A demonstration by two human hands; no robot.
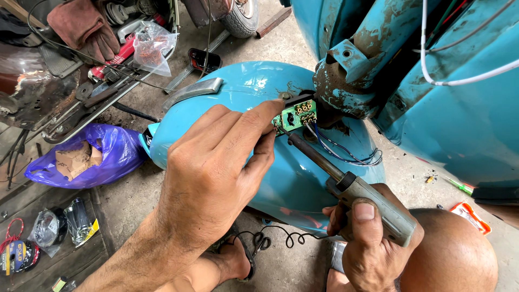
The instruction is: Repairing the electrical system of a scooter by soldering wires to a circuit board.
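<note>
Fingers [254, 121] of the left hand [211, 173] stretch forward over the glossy turquoise metal fender [286, 184], with forefinger and thumb pinched together on the edge of a small green circuit board [295, 114] studded with brass terminals. That board sits at the top of the fender, just at the fingertips, under the rusty turquoise bracket [346, 81] of the scooter body. Blue and white wires [346, 154] run from the board's right side and droop across the fender.

Lower right, the right hand [373, 243] is closed around the grey handle of a soldering iron [346, 184], thumb laid along the top. Its dark shaft slants up and left, and the tip meets the lower left corner of the board, right beside the left thumb. A black curly cord [270, 238] trails on the concrete floor [135, 194] beneath the fender.

At the left lie a purple plastic bag [116, 154] holding cardboard scraps, a clear plastic bag [151, 46] and a dark red work glove [84, 27].
</note>
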